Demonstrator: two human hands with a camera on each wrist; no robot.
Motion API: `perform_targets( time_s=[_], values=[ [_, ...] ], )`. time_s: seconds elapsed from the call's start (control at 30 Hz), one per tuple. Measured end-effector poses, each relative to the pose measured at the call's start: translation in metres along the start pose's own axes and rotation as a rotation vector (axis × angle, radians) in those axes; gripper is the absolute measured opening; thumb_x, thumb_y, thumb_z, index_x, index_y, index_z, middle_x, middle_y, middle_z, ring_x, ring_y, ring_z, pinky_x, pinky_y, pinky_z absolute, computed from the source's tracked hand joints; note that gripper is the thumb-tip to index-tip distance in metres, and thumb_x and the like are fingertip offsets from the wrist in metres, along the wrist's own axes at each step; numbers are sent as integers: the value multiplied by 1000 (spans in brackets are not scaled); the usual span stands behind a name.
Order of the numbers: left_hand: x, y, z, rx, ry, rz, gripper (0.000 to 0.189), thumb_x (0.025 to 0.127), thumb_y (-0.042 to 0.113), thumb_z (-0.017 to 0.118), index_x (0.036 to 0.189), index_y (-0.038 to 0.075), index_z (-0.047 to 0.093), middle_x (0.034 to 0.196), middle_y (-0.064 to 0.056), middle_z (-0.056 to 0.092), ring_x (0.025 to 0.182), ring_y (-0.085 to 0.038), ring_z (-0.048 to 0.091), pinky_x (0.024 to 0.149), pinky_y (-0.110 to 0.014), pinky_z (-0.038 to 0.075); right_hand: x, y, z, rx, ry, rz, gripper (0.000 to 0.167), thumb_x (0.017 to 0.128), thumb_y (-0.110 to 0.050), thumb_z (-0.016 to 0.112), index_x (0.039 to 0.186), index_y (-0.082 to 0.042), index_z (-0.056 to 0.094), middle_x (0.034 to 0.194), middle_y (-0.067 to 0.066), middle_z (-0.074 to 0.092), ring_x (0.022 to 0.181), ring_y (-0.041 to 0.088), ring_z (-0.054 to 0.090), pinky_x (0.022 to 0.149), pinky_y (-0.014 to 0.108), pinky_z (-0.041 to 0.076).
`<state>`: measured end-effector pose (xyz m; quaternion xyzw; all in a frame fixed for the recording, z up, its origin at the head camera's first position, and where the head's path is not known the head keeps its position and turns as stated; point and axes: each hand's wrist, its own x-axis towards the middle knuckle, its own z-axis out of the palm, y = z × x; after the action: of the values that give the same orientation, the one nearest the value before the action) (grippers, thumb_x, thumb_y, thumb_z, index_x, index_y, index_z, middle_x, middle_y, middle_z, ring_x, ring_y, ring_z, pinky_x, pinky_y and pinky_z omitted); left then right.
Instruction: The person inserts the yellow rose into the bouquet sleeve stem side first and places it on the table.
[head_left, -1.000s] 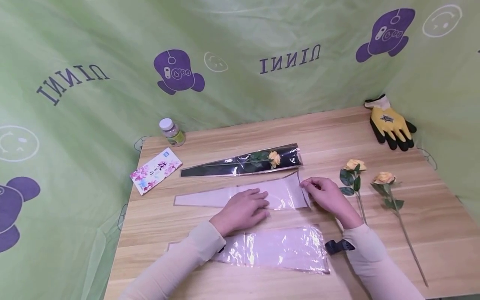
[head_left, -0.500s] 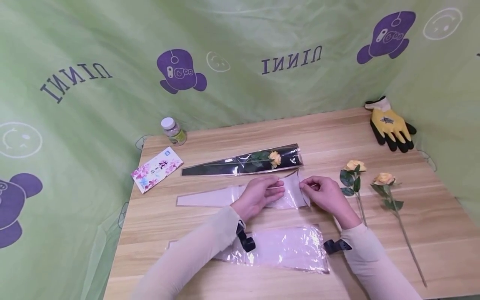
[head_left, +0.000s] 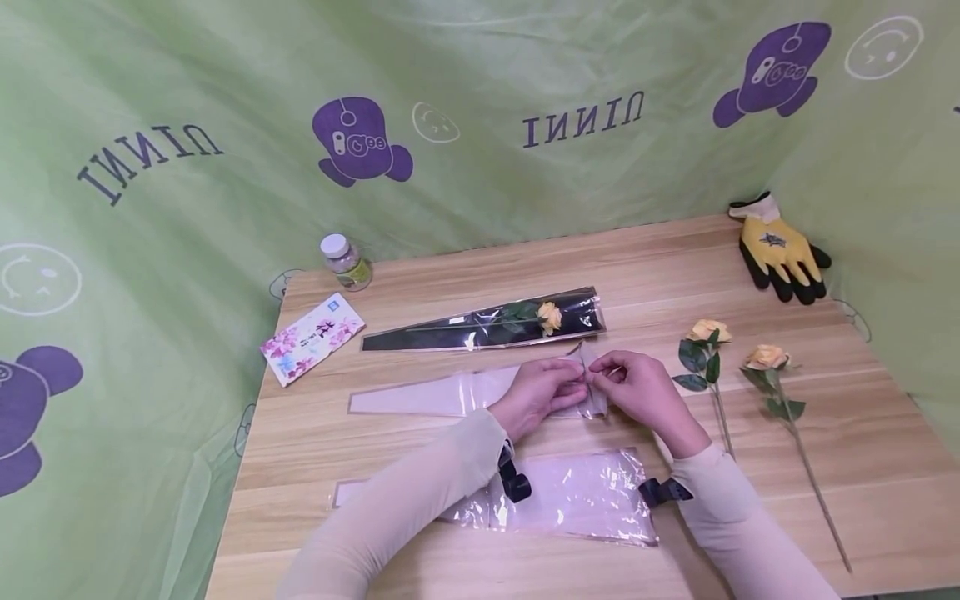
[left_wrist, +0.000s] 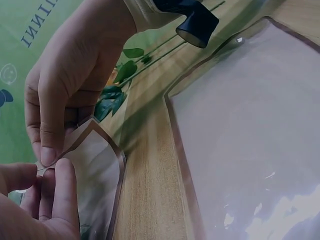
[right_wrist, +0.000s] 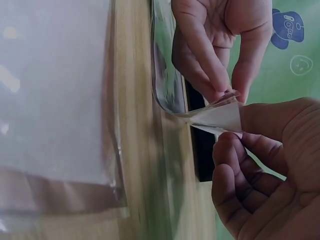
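Observation:
Both hands meet at the wide end of a clear flower sleeve with a pale panel and brown border (head_left: 420,393), flat on the table at its narrow end. My left hand (head_left: 536,392) pinches the lifted edge between thumb and fingers. Opposite it, my right hand (head_left: 637,387) pinches the same edge with thumb and forefinger. In the right wrist view the sleeve's mouth (right_wrist: 217,117) is bunched and its layers spread apart between the fingertips. A second pale sleeve (head_left: 577,492) lies nearer, partly under my left forearm.
Behind the hands lies a black-backed sleeve (head_left: 420,335) holding a yellow rose (head_left: 550,317). Two loose artificial roses, one (head_left: 708,332) beside another (head_left: 768,357), lie right. A glove (head_left: 780,250), a lidded jar (head_left: 347,262) and a floral packet (head_left: 312,339) sit farther back.
My left hand has lifted off the sleeve's middle and moved right to pinch its wide end. My right hand has drawn slightly left, and that end has bent up and bunched.

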<state>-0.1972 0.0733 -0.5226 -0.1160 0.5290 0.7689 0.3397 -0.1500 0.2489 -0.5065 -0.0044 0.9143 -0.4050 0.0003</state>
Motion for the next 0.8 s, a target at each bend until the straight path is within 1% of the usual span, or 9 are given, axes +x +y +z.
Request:
perform_targets(
  time_s=[0.07, 0.17, 0.33, 0.43, 0.5, 0.6, 0.7, 0.73, 0.8],
  values=[
    [1, -1, 0, 6, -4, 3, 21, 92, 0, 70, 113, -4, 71, 100, -19, 74, 80, -22, 73, 83, -33, 65, 0, -1, 0, 0, -2, -13, 15, 92, -18, 77, 99, -5, 75, 81, 0, 70, 70, 16, 64, 63, 32, 57],
    [1, -1, 1, 19, -1, 4, 23, 94, 1, 68, 115, -6, 70, 100, -19, 73, 79, -21, 73, 82, -33, 65, 0, 0, 0, 1, -9, -31, 14, 91, -17, 77, 99, -5, 75, 82, 0, 71, 71, 16, 64, 64, 32, 57],
    [2, 0, 2, 63, 40, 21, 13, 94, -2, 67, 106, -2, 73, 94, -20, 73, 74, -19, 72, 78, -31, 65, -1, 2, -4, 21, -16, -17, 16, 93, -17, 75, 103, -4, 75, 84, 2, 71, 73, 17, 65, 65, 33, 59],
    [4, 0, 1, 75, 61, 42, 12, 92, -5, 68, 102, -2, 73, 92, -21, 72, 72, -19, 72, 76, -30, 65, -1, 4, -6, 38, -16, -10, 16, 94, -16, 73, 105, -4, 74, 86, 3, 71, 74, 18, 65, 65, 33, 59],
    [5, 0, 0, 72, 61, 54, 13, 91, -7, 69, 102, -2, 73, 92, -20, 72, 72, -19, 72, 75, -30, 65, -1, 5, -7, 44, -19, -16, 16, 95, -16, 72, 106, -4, 74, 88, 4, 71, 74, 18, 65, 65, 33, 59],
    [5, 1, 0, 56, 44, 65, 16, 89, -10, 69, 103, -3, 74, 94, -20, 73, 72, -20, 72, 77, -31, 65, 0, 6, -8, 59, -29, -15, 17, 96, -17, 72, 108, -4, 73, 90, 4, 72, 77, 18, 65, 67, 32, 59],
    [6, 0, -1, 44, 31, 71, 18, 87, -11, 71, 103, -3, 74, 97, -19, 73, 74, -20, 73, 79, -32, 65, -2, 9, -11, 113, -47, 6, 23, 97, -20, 71, 113, -4, 71, 96, 8, 71, 81, 21, 65, 70, 32, 59],
    [6, 0, -1, 44, 29, 71, 18, 87, -11, 71, 103, -3, 74, 97, -19, 73, 75, -20, 73, 79, -32, 65, -2, 11, -13, 149, -59, 21, 27, 97, -22, 71, 116, -3, 70, 100, 10, 71, 84, 23, 65, 72, 32, 60],
    [7, -2, -4, 43, 33, 67, 18, 87, -10, 72, 103, -2, 74, 98, -19, 73, 76, -20, 73, 79, -32, 65, -4, 15, -20, 265, -92, 77, 36, 98, -26, 71, 123, 0, 66, 107, 14, 71, 90, 27, 67, 76, 34, 62]
  ],
)
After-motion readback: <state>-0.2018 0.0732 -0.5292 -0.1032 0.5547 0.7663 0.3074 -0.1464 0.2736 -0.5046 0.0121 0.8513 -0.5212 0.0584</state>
